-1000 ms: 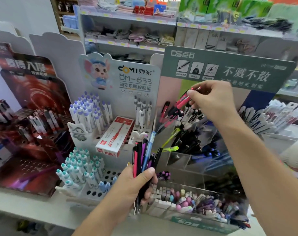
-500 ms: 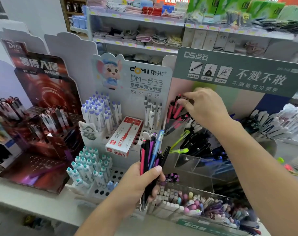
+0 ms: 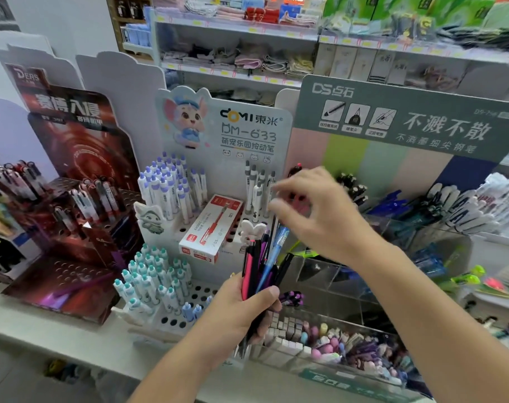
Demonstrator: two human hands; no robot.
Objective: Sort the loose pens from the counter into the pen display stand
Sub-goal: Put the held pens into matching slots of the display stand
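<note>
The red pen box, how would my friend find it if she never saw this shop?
Look for the white stand with the cartoon mouse on its back card. On its holed upper tier, between the purple-capped pens and the grey-capped pens, lies the pen box. It is the only flat cardboard box there, white and red with a red pen pictured on top.

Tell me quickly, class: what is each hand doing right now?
Left hand: grips a bundle of pens.
Right hand: holds nothing, fingers loosely curled above the bundle; blurred.
</note>
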